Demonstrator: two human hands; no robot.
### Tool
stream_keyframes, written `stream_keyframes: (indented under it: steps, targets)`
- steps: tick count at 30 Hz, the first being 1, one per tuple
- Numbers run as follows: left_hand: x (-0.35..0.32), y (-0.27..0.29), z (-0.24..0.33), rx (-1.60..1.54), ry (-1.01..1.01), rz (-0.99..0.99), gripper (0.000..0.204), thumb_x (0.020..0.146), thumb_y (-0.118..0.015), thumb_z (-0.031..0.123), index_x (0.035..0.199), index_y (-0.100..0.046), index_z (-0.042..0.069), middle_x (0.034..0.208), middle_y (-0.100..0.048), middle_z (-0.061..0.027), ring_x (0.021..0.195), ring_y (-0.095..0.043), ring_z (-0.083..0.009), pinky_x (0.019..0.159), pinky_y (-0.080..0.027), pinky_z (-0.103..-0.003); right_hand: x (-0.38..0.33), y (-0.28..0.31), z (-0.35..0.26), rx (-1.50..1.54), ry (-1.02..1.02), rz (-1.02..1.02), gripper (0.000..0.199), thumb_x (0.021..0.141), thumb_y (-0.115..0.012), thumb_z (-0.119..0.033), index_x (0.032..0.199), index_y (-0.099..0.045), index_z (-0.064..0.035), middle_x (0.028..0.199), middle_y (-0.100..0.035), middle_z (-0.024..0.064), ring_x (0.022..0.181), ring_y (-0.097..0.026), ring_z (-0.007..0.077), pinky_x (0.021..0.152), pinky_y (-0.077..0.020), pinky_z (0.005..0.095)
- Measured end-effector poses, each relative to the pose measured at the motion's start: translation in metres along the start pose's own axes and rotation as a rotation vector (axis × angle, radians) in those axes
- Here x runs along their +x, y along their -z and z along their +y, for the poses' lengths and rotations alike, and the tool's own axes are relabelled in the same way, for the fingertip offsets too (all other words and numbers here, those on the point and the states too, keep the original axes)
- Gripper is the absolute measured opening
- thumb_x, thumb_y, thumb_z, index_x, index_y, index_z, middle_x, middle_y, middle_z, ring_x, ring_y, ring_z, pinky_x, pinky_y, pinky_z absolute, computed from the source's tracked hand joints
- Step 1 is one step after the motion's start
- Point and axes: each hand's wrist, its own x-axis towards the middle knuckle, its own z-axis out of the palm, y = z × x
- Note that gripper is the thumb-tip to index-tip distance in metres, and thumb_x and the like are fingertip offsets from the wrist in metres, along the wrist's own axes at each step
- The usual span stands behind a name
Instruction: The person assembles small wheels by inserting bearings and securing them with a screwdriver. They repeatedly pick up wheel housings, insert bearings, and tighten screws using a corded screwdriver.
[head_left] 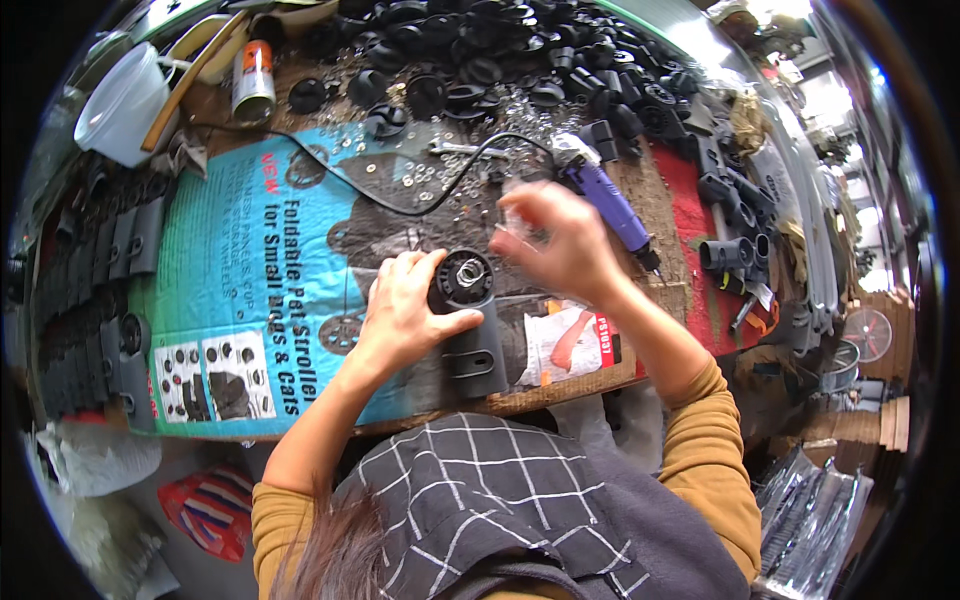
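My left hand [400, 310] is closed around the side of a black plastic fitting [474, 355] that stands out from the table's near edge area. Its thumb lies across the fitting, just below the round top. Inside that round top sits a metal coil spring [470, 272]. To the right and a little above, my right hand [560, 240] hangs apart from the fitting with bent fingers. Motion smears its fingertips, so whether they hold anything small cannot be made out. Right beside that hand lies a purple-blue electric screwdriver [612, 208].
Loose washers [405, 172] and a wrench [468, 150] lie beyond my hands, with a black cable [400, 211] across. Black plastic parts [480, 45] are heaped at the back; similar fittings [120, 240] line the left. A spray can [254, 85] and white tub [125, 110] stand far left.
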Motion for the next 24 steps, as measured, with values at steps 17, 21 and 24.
stream_keyframes:
  steps: [17, 21, 24]
  targets:
    - [0.004, 0.015, 0.012, 0.113, -0.130, 0.038, 0.093, 0.067, -0.081, 0.053, 0.133, -0.048, -0.003, 0.126, -0.052, -0.0199, 0.119, -0.045, -0.0367, 0.103, -0.038, -0.046, -0.016, 0.047, 0.042, -0.098, 0.008, 0.282, 0.037, 0.074, -0.074, 0.001, 0.108, -0.062, -0.0024, 0.123, -0.061, 0.0184, 0.111, -0.062, 0.0314, 0.089, -0.0529, 0.0350]
    - [-0.004, 0.009, 0.007, 0.146, -0.030, -0.061, 0.095, 0.064, -0.082, 0.053, 0.135, -0.048, -0.002, 0.130, -0.050, -0.0226, 0.120, -0.044, -0.0383, 0.105, -0.036, -0.046, -0.071, 0.024, -0.001, -0.052, -0.055, 0.008, 0.045, 0.070, -0.076, 0.000, 0.113, -0.064, -0.0046, 0.125, -0.062, 0.0164, 0.114, -0.060, 0.0317, 0.097, -0.0476, 0.0387]
    - [-0.007, 0.005, 0.004, 0.096, -0.023, -0.030, 0.093, 0.065, -0.081, 0.053, 0.135, -0.049, -0.001, 0.133, -0.049, -0.0232, 0.122, -0.043, -0.0389, 0.107, -0.035, -0.046, -0.090, 0.008, 0.002, -0.057, -0.225, -0.220, 0.044, 0.072, -0.076, -0.003, 0.114, -0.064, -0.0072, 0.125, -0.062, 0.0142, 0.114, -0.060, 0.0318, 0.100, -0.0447, 0.0395]
